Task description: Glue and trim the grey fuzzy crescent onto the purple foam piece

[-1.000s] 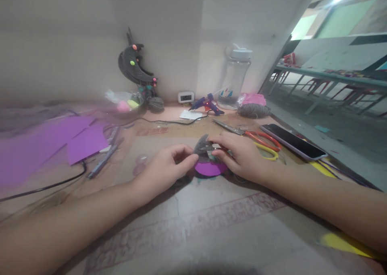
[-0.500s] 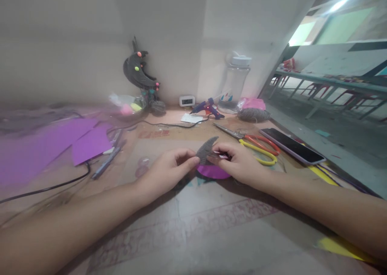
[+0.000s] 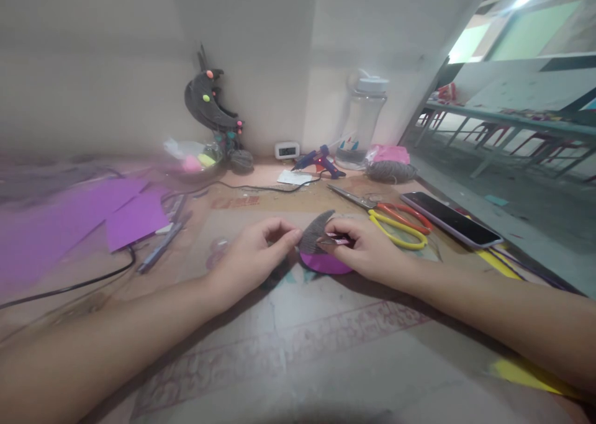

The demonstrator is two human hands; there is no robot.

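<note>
The right hand pinches the right side of a ridged gray crescent between thumb and forefinger. The left hand is curved, thumb tip near the forefinger, right at the crescent's left edge; whether it grips, I cannot tell. The crescent stands between the hands, tip up, directly above a purple rounded piece; whether the two are joined is unclear.

Below both hands, the flat tabletop gives them room toward the wearer. Past the right hand, room is tighter: the scissors lie close behind it, loops beside the knuckles, and a smartphone lies along the table's right edge. To the left, well apart from the fingers, are a pen and purple sheets. Farther back, a glue gun, digital clock and water bottle line the wall.
</note>
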